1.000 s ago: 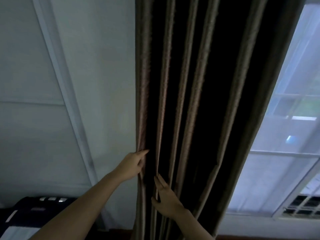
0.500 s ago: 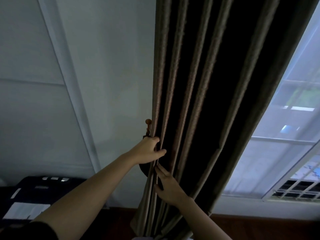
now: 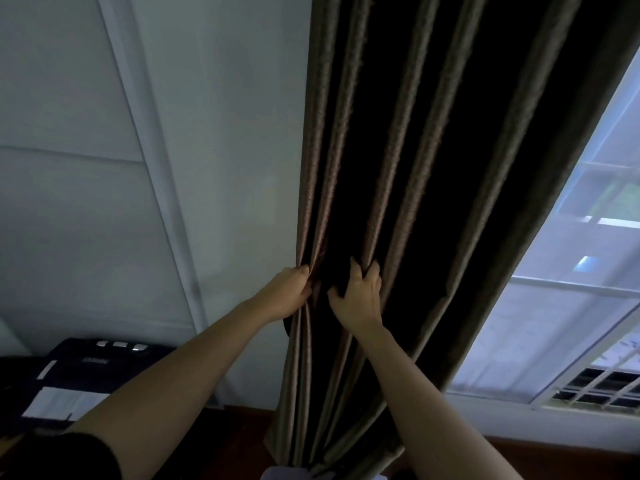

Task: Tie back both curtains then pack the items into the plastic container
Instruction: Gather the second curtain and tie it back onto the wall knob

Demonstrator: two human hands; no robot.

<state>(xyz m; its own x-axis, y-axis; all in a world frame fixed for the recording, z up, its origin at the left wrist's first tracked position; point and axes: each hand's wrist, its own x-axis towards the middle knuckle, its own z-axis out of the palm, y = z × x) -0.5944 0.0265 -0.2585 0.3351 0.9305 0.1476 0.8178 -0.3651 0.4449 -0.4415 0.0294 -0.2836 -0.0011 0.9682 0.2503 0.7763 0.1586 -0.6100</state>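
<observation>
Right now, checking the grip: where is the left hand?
In the head view, the left hand grips the left edge of the curtain beside the wall, left of the right hand.

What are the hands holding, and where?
Both hold the curtain: the left hand grips its left edge, the right hand pinches a middle fold.

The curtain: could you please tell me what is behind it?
Below the left hand, a small dark curved piece peeks out at the left edge of the curtain. Fabric covers the rest; the window shows only beside it.
</observation>
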